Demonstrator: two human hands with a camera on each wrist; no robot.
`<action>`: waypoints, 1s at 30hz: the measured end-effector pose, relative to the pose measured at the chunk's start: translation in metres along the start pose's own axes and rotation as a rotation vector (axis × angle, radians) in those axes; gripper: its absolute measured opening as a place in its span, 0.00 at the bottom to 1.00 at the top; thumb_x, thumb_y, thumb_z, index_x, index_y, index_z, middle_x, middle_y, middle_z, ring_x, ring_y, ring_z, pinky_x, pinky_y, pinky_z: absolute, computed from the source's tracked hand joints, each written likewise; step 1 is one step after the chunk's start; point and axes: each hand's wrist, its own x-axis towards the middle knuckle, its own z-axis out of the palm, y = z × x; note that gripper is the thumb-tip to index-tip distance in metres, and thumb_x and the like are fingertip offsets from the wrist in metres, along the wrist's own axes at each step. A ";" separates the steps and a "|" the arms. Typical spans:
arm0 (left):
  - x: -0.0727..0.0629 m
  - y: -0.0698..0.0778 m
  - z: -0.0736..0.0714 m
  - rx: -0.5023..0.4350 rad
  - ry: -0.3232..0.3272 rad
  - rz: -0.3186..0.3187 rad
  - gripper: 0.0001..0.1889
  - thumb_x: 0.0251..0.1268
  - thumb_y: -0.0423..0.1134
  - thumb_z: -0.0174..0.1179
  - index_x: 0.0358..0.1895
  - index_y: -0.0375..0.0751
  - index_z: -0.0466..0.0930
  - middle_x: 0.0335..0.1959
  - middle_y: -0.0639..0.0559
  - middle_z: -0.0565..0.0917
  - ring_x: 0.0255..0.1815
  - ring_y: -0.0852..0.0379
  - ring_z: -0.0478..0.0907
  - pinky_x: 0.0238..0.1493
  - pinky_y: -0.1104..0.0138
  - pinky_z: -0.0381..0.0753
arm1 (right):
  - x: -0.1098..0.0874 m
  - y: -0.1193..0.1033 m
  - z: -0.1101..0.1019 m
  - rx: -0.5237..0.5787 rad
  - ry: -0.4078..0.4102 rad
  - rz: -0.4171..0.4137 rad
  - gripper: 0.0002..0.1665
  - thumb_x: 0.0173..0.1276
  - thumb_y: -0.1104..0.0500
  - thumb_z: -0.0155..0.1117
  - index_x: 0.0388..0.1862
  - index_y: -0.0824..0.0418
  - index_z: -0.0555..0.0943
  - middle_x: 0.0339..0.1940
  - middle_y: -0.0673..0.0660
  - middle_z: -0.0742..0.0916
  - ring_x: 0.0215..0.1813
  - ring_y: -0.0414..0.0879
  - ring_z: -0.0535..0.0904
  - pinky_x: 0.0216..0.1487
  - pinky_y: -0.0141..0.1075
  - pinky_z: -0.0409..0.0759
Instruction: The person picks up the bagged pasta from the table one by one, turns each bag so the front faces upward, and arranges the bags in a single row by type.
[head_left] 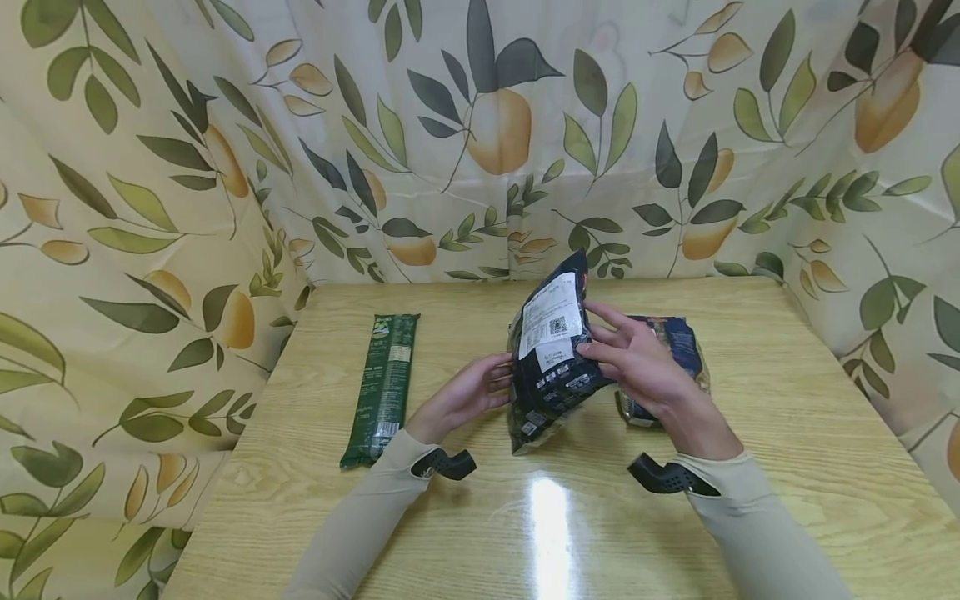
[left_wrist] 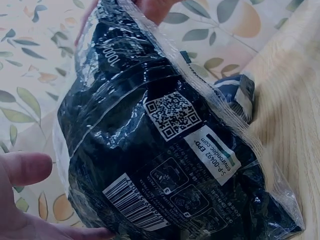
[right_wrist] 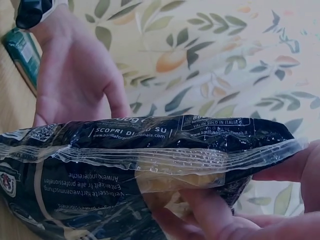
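Right of the green packet [head_left: 382,387], I'm handling the tilted dark bag [head_left: 553,367], my right hand [head_left: 645,362] pinching its edge, my loose-fingered left hand [head_left: 467,393] at its other side; the next move probably calls for steady support.

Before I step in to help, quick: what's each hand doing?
Left hand: open, touching the bulging, glossy black plastic bag.
Right hand: closed, gripping that same bag.
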 end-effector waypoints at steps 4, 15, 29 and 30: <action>-0.002 0.000 -0.002 -0.014 0.009 0.003 0.15 0.83 0.44 0.41 0.59 0.43 0.73 0.63 0.47 0.76 0.65 0.52 0.72 0.65 0.59 0.73 | 0.003 -0.002 0.007 -0.052 -0.002 0.006 0.47 0.79 0.64 0.57 0.87 0.49 0.46 0.86 0.66 0.56 0.80 0.63 0.64 0.60 0.33 0.82; -0.006 0.000 -0.010 -0.021 -0.009 0.012 0.16 0.84 0.45 0.42 0.60 0.40 0.74 0.58 0.51 0.77 0.61 0.56 0.73 0.66 0.59 0.73 | 0.015 -0.003 0.024 -0.144 -0.006 -0.041 0.46 0.77 0.60 0.61 0.87 0.53 0.50 0.85 0.68 0.59 0.84 0.63 0.57 0.80 0.64 0.60; -0.026 0.024 -0.010 0.291 0.143 0.145 0.34 0.81 0.44 0.50 0.82 0.35 0.52 0.83 0.34 0.57 0.82 0.37 0.58 0.80 0.41 0.62 | 0.024 0.000 0.042 -0.126 -0.037 -0.100 0.44 0.77 0.63 0.59 0.86 0.56 0.52 0.84 0.68 0.60 0.83 0.64 0.61 0.80 0.60 0.62; -0.028 0.027 -0.009 0.316 0.154 0.164 0.33 0.81 0.44 0.50 0.82 0.35 0.54 0.83 0.35 0.56 0.83 0.38 0.58 0.80 0.41 0.62 | 0.025 0.000 0.044 -0.123 -0.037 -0.101 0.44 0.77 0.63 0.59 0.86 0.56 0.52 0.84 0.68 0.61 0.82 0.64 0.61 0.80 0.60 0.62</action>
